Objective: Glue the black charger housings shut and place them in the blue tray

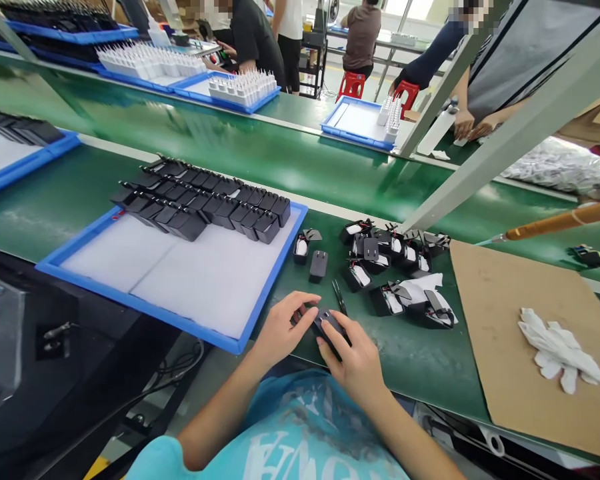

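Both my hands press together on one black charger (325, 322) at the near edge of the green bench. My left hand (280, 330) grips its left side with curled fingers. My right hand (353, 357) covers its right side, fingers closed over it. Black tweezers (339, 297) lie just beyond my hands. A heap of open black charger shells (393, 267) lies further right. A single closed charger (319, 265) stands behind my hands. A blue tray (145, 303) with white foam holds rows of finished black chargers (205, 203) at its far end.
A brown cardboard sheet (520, 320) with a white glove (560, 350) lies to the right. A soldering iron (555, 223) reaches in from the right. Slanted metal posts (500, 127) rise behind. Other people work at far benches with trays of white chargers (243, 87).
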A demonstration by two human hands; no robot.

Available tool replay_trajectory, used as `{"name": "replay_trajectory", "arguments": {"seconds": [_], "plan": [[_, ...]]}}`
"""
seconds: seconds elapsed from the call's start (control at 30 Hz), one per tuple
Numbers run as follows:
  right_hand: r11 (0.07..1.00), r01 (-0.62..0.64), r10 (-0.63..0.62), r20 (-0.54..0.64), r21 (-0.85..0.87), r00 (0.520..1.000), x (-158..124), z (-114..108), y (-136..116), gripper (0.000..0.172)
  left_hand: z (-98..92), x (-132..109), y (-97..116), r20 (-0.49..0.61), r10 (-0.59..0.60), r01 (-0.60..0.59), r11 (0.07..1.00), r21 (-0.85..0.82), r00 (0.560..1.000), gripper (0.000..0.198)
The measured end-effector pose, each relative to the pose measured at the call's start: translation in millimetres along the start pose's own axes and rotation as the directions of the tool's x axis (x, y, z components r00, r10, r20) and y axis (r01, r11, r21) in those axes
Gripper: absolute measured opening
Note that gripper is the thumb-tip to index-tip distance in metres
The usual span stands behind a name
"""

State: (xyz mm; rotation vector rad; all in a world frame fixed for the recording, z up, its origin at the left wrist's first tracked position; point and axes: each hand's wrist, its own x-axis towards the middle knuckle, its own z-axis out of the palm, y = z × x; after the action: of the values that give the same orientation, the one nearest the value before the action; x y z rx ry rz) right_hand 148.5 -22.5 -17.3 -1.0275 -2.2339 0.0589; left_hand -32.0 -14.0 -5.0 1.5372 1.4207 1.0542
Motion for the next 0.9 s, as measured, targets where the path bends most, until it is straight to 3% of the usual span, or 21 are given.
{"name": "replay_trajectory", "arguments": {"seconds": [0.07, 0.23, 0.3, 0.37, 0.5, 0.63, 0.77, 0.9], "plan": [[0.999, 0.002, -0.002, -0.006, 0.040, 1.000, 2.1, -3.7, -0.6, 0.031, 2.7, 0.2, -2.8, -0.036, 0.011, -0.013, 0.998, -0.054, 0.999, 0.024], [0.991, 0.053, -0.037, -0.134, 0.122, 0.990, 10.3, -12.5, -3.4, 0.041, 4.8, -5.4, -16.7, -0.298, -0.046, -0.062, 0.937, -0.343, 0.954, 0.028], [0.993, 0.067, -0.058, -0.094, 0.096, 0.994, 11.8, -10.1, -4.4, 0.036, 5.4, -7.5, -20.6, -0.356, -0.028, -0.124, 0.909, -0.397, 0.934, 0.026], [0.995, 0.065, -0.064, -0.015, 0.079, 0.998, 11.9, -7.3, -5.2, 0.031, 6.0, -8.5, -22.1, -0.373, -0.003, -0.160, 0.900, -0.405, 0.928, 0.024], [0.994, 0.024, -0.013, -0.094, 0.108, 0.995, 8.9, -8.4, -6.0, 0.041, 6.5, -8.4, -21.4, -0.365, -0.003, -0.160, 0.895, -0.416, 0.931, 0.024], [0.989, 0.028, -0.027, -0.004, 0.148, 1.000, 3.6, -10.7, -6.4, 0.040, 6.7, -7.3, -20.3, -0.355, -0.036, -0.119, 0.906, -0.405, 0.934, 0.025], [0.986, 0.057, -0.043, -0.089, 0.159, 0.995, -3.4, -8.3, -5.5, 0.050, 6.7, -6.7, -21.2, -0.351, -0.035, -0.122, 0.902, -0.413, 0.936, 0.025], [0.978, -0.016, 0.008, 0.040, 0.206, 0.999, -5.2, -2.9, -3.3, 0.037, 4.5, -9.3, -22.5, -0.380, 0.053, -0.192, 0.922, -0.337, 0.924, 0.029]]}}
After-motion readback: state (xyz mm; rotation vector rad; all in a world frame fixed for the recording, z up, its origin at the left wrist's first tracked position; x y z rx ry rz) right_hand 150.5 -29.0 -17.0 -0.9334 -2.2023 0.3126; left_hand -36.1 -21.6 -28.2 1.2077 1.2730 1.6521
